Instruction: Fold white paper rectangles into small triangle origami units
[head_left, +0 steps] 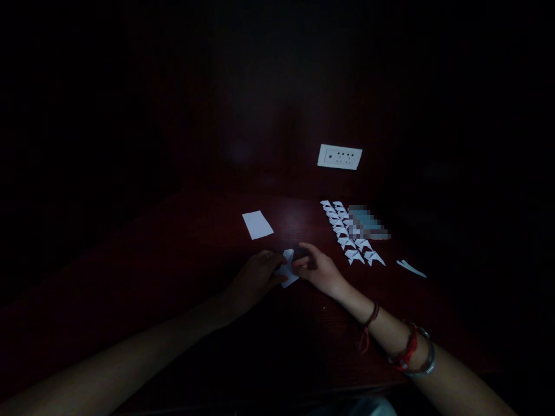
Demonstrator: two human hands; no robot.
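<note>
A small white piece of paper [288, 269] lies partly folded on the dark red table [186, 254], and both my hands pinch it. My left hand [254, 279] grips its left side with fingers closed. My right hand [318, 267] holds its right edge between thumb and fingers. Red cords and a metal bangle sit on my right wrist. The room is very dim.
A flat white paper sheet [257, 224] lies just beyond my hands. Two rows of several small folded paper pieces [350, 234] run at the right, beside a blurred-out item [368, 224]. A white strip [411, 268] lies farther right. A white wall socket [339, 156] sits behind.
</note>
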